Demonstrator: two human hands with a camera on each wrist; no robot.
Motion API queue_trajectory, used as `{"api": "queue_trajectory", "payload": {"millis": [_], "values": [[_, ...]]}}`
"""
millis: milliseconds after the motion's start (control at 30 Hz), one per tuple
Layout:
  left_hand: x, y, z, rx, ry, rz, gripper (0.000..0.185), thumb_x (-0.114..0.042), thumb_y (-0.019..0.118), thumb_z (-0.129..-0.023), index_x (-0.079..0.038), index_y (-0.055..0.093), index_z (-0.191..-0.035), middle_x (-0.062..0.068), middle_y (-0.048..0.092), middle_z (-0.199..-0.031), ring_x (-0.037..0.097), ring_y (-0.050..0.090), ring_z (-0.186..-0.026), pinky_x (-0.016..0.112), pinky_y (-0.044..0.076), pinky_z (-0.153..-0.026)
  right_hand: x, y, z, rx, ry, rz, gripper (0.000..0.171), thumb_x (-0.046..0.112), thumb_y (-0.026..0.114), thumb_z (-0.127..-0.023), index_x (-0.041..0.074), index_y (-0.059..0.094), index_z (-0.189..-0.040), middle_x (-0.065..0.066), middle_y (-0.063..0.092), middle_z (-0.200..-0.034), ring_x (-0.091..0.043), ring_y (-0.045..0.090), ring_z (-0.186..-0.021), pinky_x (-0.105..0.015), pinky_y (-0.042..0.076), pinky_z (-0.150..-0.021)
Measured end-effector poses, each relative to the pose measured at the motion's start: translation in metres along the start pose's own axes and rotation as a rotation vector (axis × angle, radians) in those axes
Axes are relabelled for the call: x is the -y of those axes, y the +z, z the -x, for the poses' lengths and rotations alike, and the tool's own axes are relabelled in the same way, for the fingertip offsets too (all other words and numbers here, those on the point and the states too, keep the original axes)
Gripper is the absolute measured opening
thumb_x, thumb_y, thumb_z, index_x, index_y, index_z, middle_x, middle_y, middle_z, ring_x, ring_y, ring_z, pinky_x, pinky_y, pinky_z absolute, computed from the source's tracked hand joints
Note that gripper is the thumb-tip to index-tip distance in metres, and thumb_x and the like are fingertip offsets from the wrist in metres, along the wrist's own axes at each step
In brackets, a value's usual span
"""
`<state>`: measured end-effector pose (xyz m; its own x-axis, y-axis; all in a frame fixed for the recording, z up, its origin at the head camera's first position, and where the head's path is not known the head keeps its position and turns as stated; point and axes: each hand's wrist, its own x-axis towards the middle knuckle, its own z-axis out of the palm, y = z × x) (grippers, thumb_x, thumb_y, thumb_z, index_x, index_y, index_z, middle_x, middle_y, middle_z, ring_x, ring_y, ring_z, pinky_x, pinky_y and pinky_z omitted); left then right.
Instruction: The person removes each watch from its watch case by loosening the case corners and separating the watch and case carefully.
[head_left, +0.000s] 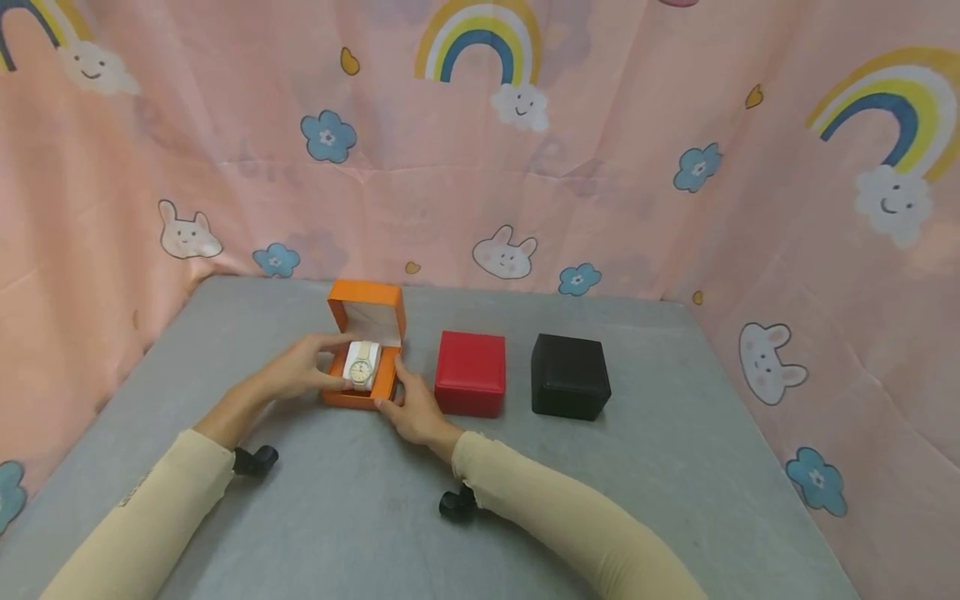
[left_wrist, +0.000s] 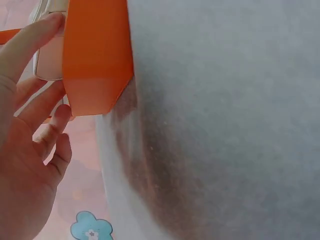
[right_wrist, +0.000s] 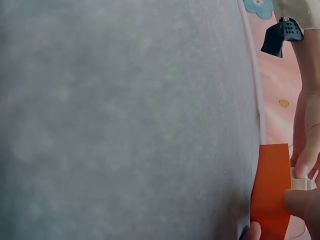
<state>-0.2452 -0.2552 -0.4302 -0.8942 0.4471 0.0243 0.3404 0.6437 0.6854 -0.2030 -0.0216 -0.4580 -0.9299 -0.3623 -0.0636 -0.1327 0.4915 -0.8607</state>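
- Orange, the open box (head_left: 387, 377) stands on the grey table (head_left: 337, 517) between the two hands, its raised lid (head_left: 367, 292) tilted up at the back.
- White cushion (head_left: 350, 363) sits inside that box; the pale-strapped watch (head_left: 362, 368) is wrapped round it, dial facing up.
- Left hand (head_left: 303, 367) comes in from the left, gripping the cushion between its thumb and fingers, with the thumb on the side nearer the person and the fingers toward the lid.
- Right hand (head_left: 420, 412) holds the box at its right front corner, thumb at the front and fingers along the right side; the watch lies to the left of this hand.
- In the left wrist view, the left thumb touches the cushion, just beside the orange wall.
- Red box (head_left: 470, 367), closed, stands just beside the right hand; farther right, apart from it, is a closed black box (head_left: 570, 375).
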Motion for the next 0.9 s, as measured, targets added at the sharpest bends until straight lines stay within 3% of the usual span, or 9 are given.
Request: {"api": "queue_trajectory", "payload": {"millis": [233, 400, 700, 900], "values": [[-0.005, -0.003, 0.001, -0.007, 0.026, 0.068, 0.069, -0.023, 0.082, -0.085, 0.003, 0.053, -0.143, 0.022, 0.066, -0.132, 0.031, 0.064, -0.110, 0.052, 0.054, -0.094, 0.002, 0.000, 0.002, 0.009, 0.013, 0.015, 0.077, 0.015, 0.066, -0.098, 0.008, 0.022, -0.161, -0.008, 0.050, -0.097, -0.009, 0.046, -0.070, -0.019, 0.040, -0.063], [-0.005, -0.008, 0.002, -0.005, 0.025, 0.190, 0.070, -0.017, 0.080, -0.086, 0.006, 0.049, -0.144, 0.030, 0.060, -0.137, 0.024, 0.071, -0.094, 0.040, 0.059, -0.089, 0.000, 0.001, 0.003, 0.000, 0.002, 0.009, 0.077, 0.015, 0.066, -0.097, 0.007, 0.023, -0.161, -0.008, 0.050, -0.097, -0.010, 0.046, -0.070, -0.020, 0.040, -0.063], [-0.001, -0.009, 0.008, -0.014, -0.016, 0.346, 0.071, -0.010, 0.077, -0.088, 0.005, 0.043, -0.148, 0.035, 0.048, -0.148, 0.036, 0.072, -0.105, 0.031, 0.060, -0.084, -0.001, 0.002, 0.003, -0.011, 0.009, 0.019, 0.076, 0.015, 0.067, -0.097, 0.008, 0.024, -0.161, -0.008, 0.050, -0.097, -0.010, 0.046, -0.072, -0.020, 0.040, -0.064], [-0.001, -0.010, 0.013, -0.010, -0.047, 0.434, 0.072, -0.012, 0.075, -0.090, 0.002, 0.039, -0.152, 0.033, 0.045, -0.150, 0.022, 0.073, -0.102, 0.026, 0.058, -0.080, 0.000, 0.001, 0.003, -0.001, 0.010, 0.021, 0.076, 0.016, 0.066, -0.098, 0.008, 0.023, -0.161, -0.008, 0.050, -0.096, -0.010, 0.046, -0.072, -0.020, 0.040, -0.065]]}}
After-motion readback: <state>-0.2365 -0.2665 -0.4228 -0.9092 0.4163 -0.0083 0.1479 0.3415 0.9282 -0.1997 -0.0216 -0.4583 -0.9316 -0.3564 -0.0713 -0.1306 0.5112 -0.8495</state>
